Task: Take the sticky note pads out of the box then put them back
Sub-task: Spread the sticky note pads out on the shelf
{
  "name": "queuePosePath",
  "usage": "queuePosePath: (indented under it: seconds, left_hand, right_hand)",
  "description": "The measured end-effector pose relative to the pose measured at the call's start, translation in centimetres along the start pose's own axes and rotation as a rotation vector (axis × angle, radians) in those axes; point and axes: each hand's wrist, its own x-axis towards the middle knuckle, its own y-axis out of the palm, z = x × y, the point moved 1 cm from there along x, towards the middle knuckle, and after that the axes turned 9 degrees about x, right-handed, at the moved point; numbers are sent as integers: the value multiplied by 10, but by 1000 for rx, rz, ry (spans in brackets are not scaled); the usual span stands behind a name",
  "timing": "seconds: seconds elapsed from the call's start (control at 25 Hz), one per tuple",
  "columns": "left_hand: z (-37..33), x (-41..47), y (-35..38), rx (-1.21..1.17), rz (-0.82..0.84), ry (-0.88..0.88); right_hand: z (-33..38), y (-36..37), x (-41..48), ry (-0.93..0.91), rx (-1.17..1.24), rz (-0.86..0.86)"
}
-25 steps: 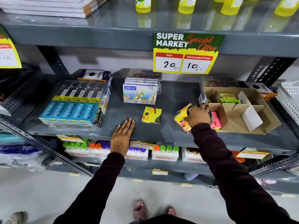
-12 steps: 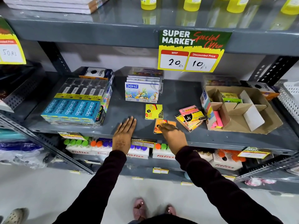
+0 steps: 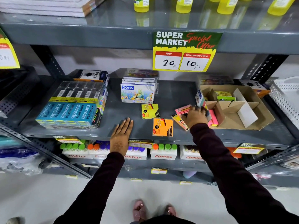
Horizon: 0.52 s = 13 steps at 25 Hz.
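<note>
An open cardboard box [image 3: 265, 117] with dividers sits at the right of the grey shelf [image 3: 178, 94]; green and yellow pads [image 3: 224, 96] lie in its back compartment and pink pads [image 3: 212, 119] stand at its front left. A yellow pad [image 3: 150, 110] and an orange pad [image 3: 162, 126] lie flat on the shelf. My right hand [image 3: 195, 117] rests on a small pile of pads beside the box, its fingers closed on the pink top pad [image 3: 183, 109]. My left hand [image 3: 122, 135] lies flat, palm down, on the shelf's front edge.
Blue pencil packs [image 3: 69, 110] fill the shelf's left. A stack of oil pastel boxes [image 3: 137, 92] stands at the back middle. A price sign [image 3: 186, 52] hangs from the shelf above. Bottle cartons [image 3: 163, 152] line the shelf below. A white basket [image 3: 286, 97] sits far right.
My right hand set a pile of pads beside the box, laid the orange pad on the shelf front, then moved back right onto the pile. My left hand stayed put.
</note>
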Motion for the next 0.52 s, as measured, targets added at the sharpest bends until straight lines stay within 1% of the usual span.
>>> queuePosePath:
  seconds: [0.04,0.08,0.24,0.28,0.4,0.48,0.52]
  left_hand:
    - [0,0,-1,-3,7,0]
    - [0,0,-1,-4,10,-1]
    - [-1,0,-3,-11,-10,-10]
    - [-1,0,-4,-15,-17,-9]
    - [-1,0,-3,-59,-35,1]
    - [0,1,-2,-66,-26,1]
    - [0,1,-1,-61,-12,-2]
  right_hand:
    - [1,-3,3,30,-12,40]
    - [3,-5,5,31,-21,42]
    - [18,-12,9,-34,-13,-129]
    - [22,-16,12,-55,4,-124]
    - [40,-25,28,-115,102,-14]
    - [52,-26,36,-162,161,-55]
    - [58,-23,37,-202,153,-82]
